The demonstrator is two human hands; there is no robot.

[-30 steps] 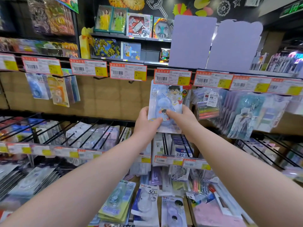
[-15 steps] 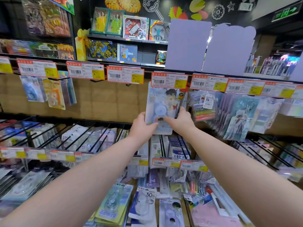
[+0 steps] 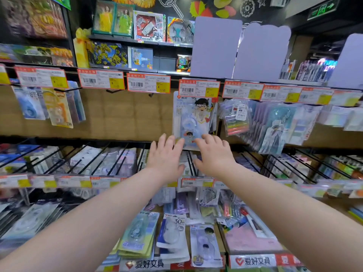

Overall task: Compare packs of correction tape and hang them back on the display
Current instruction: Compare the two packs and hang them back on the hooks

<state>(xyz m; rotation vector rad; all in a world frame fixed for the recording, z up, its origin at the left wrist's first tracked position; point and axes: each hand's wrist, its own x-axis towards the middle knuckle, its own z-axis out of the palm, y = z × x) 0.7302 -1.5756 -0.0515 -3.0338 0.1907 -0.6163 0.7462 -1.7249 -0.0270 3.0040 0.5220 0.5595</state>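
A pale blue correction tape pack (image 3: 193, 118) with a cartoon figure hangs from the top row, under a red and yellow price tag (image 3: 198, 88). My left hand (image 3: 166, 157) is just below its lower left corner, fingers spread and straight, holding nothing. Below the pack's lower right corner, my right hand (image 3: 213, 155) is also spread and empty. Its fingertips are near the pack's bottom edge; whether they touch it I cannot tell.
Other tape packs (image 3: 57, 108) hang at upper left. Marker packs and character cards (image 3: 275, 126) hang to the right. Black wire hooks (image 3: 110, 158) with more packs fill the middle row. Lower bins hold more tape packs (image 3: 172, 234). Toy boxes (image 3: 149, 26) stand on the shelf above.
Both hands let go of the cartoon pack and dropped slightly below it, fingers now spread. The pack stays hanging under the price tag.
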